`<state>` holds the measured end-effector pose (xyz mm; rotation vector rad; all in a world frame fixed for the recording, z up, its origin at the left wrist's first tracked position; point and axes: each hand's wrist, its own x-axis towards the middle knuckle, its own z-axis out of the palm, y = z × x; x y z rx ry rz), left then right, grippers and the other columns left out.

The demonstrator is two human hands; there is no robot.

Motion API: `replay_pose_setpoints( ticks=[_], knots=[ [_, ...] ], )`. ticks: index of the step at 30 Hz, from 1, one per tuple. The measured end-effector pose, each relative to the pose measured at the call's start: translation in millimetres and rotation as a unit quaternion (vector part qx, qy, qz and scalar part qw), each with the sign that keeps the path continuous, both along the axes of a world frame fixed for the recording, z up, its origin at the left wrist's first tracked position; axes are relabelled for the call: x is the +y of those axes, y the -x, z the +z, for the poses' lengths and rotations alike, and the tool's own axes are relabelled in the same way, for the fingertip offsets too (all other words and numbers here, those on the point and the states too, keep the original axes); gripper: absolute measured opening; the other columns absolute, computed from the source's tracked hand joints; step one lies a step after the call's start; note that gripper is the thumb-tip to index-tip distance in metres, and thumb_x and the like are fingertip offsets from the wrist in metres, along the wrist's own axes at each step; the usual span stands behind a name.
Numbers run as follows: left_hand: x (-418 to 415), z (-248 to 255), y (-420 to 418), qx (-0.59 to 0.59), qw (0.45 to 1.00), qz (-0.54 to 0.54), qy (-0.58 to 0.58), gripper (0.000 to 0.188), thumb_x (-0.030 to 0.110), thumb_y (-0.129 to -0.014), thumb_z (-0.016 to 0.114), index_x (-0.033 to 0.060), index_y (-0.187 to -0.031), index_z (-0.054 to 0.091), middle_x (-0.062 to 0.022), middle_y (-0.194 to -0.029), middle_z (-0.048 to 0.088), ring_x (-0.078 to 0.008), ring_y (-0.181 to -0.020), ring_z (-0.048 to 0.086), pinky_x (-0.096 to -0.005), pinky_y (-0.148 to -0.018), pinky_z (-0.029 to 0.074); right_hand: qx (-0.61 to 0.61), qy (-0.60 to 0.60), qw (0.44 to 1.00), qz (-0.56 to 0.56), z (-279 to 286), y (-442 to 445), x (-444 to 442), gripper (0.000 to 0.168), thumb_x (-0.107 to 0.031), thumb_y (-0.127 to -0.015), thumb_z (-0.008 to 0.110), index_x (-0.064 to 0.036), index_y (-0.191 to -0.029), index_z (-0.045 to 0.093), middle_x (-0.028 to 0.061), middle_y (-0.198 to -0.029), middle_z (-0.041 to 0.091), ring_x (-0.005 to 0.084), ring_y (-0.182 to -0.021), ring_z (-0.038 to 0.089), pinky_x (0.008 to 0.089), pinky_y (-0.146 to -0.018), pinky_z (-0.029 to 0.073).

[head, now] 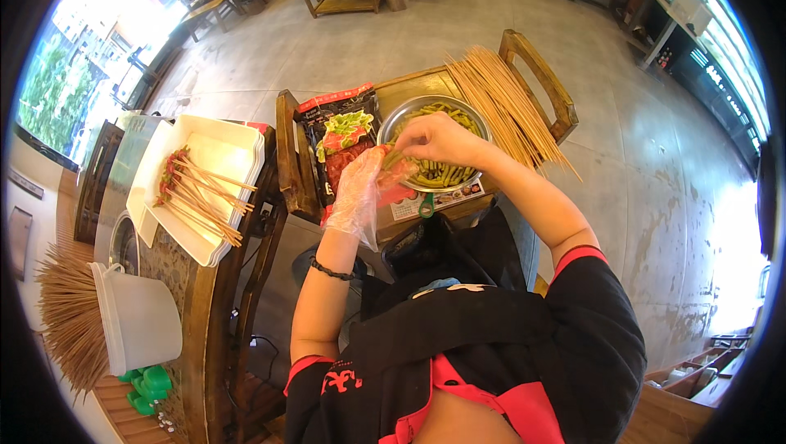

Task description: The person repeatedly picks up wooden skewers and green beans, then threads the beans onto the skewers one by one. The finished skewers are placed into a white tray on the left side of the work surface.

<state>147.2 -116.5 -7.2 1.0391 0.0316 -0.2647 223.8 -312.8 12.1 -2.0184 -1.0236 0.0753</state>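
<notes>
My left hand (356,183), in a clear plastic glove, holds a slice of red meat at its fingertips. My bare right hand (443,138) meets it there, fingers pinched on a green vegetable piece (390,159) against the meat. Both hands are over the near left rim of a steel bowl (485,126), filled with cut green vegetable pieces (445,173) that look like pickled beans. Left of the bowl lies a black and red printed food bag (344,100) with red meat (345,161) showing on it. Long bamboo skewers (500,103) lie in a bundle right of the bowl.
On the left table, stacked white trays (227,137) hold several loaded skewers (202,192). A white bucket (141,315) tipped on its side in view holds many skewers (70,315). Green objects (150,385) sit beside it. A wooden chair-like handle (540,81) rises at the right.
</notes>
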Motion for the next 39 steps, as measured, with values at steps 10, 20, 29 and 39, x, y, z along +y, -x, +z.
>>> replay_pose_setpoints(
  ticks=[10,20,29,39],
  knots=[
    [-10,4,2,0.026,0.995,-0.02,-0.099,0.031,0.013,-0.096,0.051,-0.005,-0.121,0.05,-0.0159,-0.108,0.063,-0.0258,-0.092,0.066,-0.0353,-0.079,0.056,0.068,0.005,0.997,-0.025,-3,7,-4,0.019,-0.018,-0.078,0.07,-0.003,-0.09,0.069,0.0105,-0.083,0.067,0.0195,-0.078,0.065,0.0316,-0.071,0.05],
    [6,-1,-10,0.042,0.992,0.03,-0.111,0.022,0.005,-0.094,0.052,-0.0078,-0.112,0.052,-0.019,-0.093,0.066,-0.0247,-0.086,0.068,-0.0281,-0.074,0.056,0.043,0.239,0.832,-0.499,-92,-97,-160,0.027,-0.02,-0.085,0.061,0.006,-0.088,0.065,0.0259,-0.094,0.064,0.0396,-0.087,0.062,0.0464,-0.076,0.051],
    [6,8,-3,0.006,0.998,0.023,-0.062,0.029,0.005,-0.093,0.053,-0.0099,-0.117,0.049,-0.0189,-0.101,0.064,-0.0265,-0.093,0.066,-0.0284,-0.081,0.054,0.046,0.324,0.849,-0.415,-80,-105,-140,0.033,-0.022,-0.076,0.071,0.009,-0.085,0.065,0.0261,-0.089,0.066,0.0383,-0.084,0.065,0.0443,-0.074,0.053],
    [16,15,3,0.006,0.997,0.041,-0.064,0.023,0.004,-0.092,0.055,-0.0079,-0.111,0.054,-0.0185,-0.096,0.065,-0.028,-0.088,0.068,-0.0308,-0.078,0.056,-0.003,0.413,0.829,-0.378,-63,-97,-130,0.019,-0.007,-0.08,0.057,0.004,-0.091,0.068,0.0231,-0.097,0.067,0.0367,-0.093,0.064,0.0425,-0.081,0.052]
  ],
)
